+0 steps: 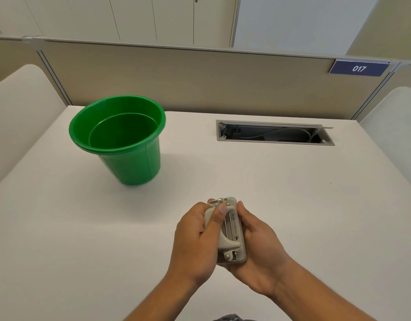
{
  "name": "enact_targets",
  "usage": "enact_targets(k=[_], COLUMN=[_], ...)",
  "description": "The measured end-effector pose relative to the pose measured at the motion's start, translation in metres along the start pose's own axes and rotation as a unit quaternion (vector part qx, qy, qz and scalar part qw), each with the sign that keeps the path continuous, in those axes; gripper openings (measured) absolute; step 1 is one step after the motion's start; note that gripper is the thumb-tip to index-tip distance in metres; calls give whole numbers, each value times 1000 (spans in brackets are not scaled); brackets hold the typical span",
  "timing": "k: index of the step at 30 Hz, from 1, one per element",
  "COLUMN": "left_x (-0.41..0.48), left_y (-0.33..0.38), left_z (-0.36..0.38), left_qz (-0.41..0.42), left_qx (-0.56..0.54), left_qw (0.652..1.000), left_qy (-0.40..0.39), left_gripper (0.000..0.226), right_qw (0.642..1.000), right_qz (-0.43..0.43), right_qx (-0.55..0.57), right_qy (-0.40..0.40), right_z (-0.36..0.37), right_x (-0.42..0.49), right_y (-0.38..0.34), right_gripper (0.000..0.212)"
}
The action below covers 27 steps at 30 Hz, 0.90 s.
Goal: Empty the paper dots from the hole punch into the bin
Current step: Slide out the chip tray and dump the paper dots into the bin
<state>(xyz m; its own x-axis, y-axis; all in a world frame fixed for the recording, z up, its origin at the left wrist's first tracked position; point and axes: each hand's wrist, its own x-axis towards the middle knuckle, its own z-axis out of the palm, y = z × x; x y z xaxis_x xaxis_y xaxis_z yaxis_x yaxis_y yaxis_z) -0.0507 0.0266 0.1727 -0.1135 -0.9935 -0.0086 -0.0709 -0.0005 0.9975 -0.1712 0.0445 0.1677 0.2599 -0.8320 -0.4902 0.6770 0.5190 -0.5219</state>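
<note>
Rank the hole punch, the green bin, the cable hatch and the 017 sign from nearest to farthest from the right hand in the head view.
1. hole punch: held in the right hand.
2. green bin: ahead, to the left.
3. cable hatch: ahead, slightly right; close to the bin's rank.
4. 017 sign: on the partition, far right.

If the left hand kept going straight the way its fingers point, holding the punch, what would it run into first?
The left hand, clasping the hole punch with the right hand, points up-table and slightly right. That line looks free across bare desk, passing right of the green bin, probably toward the cable tray opening; depth is unclear.
</note>
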Motion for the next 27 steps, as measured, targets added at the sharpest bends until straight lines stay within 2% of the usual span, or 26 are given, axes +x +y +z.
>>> enact_targets(k=[7,11,18,21,23,25,27], left_x=[3,5,6,12,17,21,20], left_y=[3,2,6,7,9,10,11], left_z=[-4,-11,-7,-7,-9,-11,-11], left_qz=[-26,-37,-28,-29,-29,-30,-31], left_qx=[-32,-31,-33,-35,-38,-36,-32], left_qw=[999,998,999,999,997,997,997], left_qy=[-25,-40,-20,26,54,64,60], left_gripper=[33,36,33,35,36,36,35], right_qw=[999,988,980,986,988,980,970], right_qz=[-18,-41,-69,-55,-39,-36,-55], right_qx=[-38,-140,-168,-148,-151,-183,-218], right_qy=[2,50,82,48,-8,-68,-93], right_z=[0,-5,3,4,7,10,12], right_x=[-2,-7,-10,-13,-16,-19,-20], right_y=[-4,-12,-17,-19,-19,-19,-19], right_gripper=[48,45,44,41,37,42,47])
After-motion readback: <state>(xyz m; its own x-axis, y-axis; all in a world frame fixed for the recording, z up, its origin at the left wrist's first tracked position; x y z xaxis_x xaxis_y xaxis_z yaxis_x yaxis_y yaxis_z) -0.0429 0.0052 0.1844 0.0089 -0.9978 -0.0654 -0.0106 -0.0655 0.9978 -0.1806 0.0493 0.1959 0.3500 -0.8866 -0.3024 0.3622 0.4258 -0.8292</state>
